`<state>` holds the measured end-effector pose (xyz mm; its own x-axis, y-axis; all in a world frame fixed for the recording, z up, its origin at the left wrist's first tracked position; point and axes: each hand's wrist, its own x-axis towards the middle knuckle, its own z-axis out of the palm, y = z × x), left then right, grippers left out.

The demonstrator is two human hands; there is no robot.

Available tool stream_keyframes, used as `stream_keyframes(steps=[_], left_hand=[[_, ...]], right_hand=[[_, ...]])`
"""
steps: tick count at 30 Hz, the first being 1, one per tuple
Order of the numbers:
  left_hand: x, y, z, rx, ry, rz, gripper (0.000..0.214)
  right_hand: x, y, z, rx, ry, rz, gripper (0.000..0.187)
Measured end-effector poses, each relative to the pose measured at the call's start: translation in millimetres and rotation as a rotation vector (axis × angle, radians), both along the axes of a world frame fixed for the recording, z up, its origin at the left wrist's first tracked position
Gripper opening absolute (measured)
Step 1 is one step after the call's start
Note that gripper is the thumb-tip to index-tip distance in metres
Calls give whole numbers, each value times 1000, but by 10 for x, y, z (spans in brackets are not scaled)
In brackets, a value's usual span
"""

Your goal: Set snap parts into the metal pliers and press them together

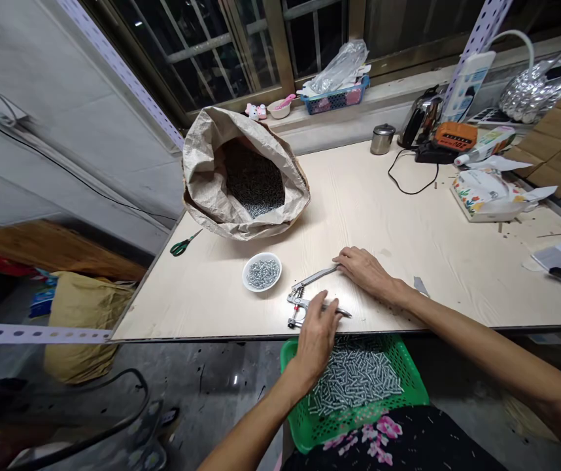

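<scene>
A metal hand tool (pixel 312 280) lies at the near edge of the pale surface (pixel 359 196), its 2 handles spread wide apart and a spring showing between them near the pivot. The left hand (pixel 316 333) is over the lower handle, its fingers a little apart and bent across the metal; I cannot tell whether the thumb closes beneath it. The right hand (pixel 366 271) rests palm down, its bent fingertips touching the far end of the upper handle; whether they pinch it or merely lie against it I cannot tell.

Just left of the tool sits a white bowl (pixel 262 288) with small metal screws (pixel 263 273) in it. Behind the bowl, a big pale sack (pixel 202 157) stands with its mouth toward the camera, more small metal pieces (pixel 261 206) inside. Green-handled scissors (pixel 182 245) lie near the surface's left edge. Below the near edge, a green basket (pixel 410 373) holds many similar screws (pixel 359 376), close to the person's dark floral clothing (pixel 383 428).

Farther right on the surface are a lidded metal canister (pixel 382 139), an orange battery pack (pixel 456 136) and a flower-printed tissue pack (pixel 489 193), all well apart from the hands.
</scene>
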<state>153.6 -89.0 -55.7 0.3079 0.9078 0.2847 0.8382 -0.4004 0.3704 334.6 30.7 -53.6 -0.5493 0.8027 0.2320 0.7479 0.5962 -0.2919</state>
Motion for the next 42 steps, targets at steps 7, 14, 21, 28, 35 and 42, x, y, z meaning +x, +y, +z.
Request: stream_keyframes(steps=[7, 14, 21, 28, 35, 42], left_hand=[[-593, 222, 350, -400, 231, 433, 25], [-543, 498, 353, -720, 259, 436, 22], [-525, 585, 408, -637, 319, 413, 19], [-462, 156, 707, -586, 150, 162, 15], [-847, 641, 736, -242, 251, 488, 24], [-1186, 1140, 498, -224, 250, 643, 26]], right_hand=[[-68, -594, -21, -158, 102, 212, 20], [-271, -525, -225, -31, -57, 103, 12], [-167, -374, -230, 114, -27, 90, 20], [-32, -332, -265, 104, 61, 34, 22], [-68, -341, -314, 123, 60, 21, 21], [-92, -343, -335, 135, 110, 14, 22]])
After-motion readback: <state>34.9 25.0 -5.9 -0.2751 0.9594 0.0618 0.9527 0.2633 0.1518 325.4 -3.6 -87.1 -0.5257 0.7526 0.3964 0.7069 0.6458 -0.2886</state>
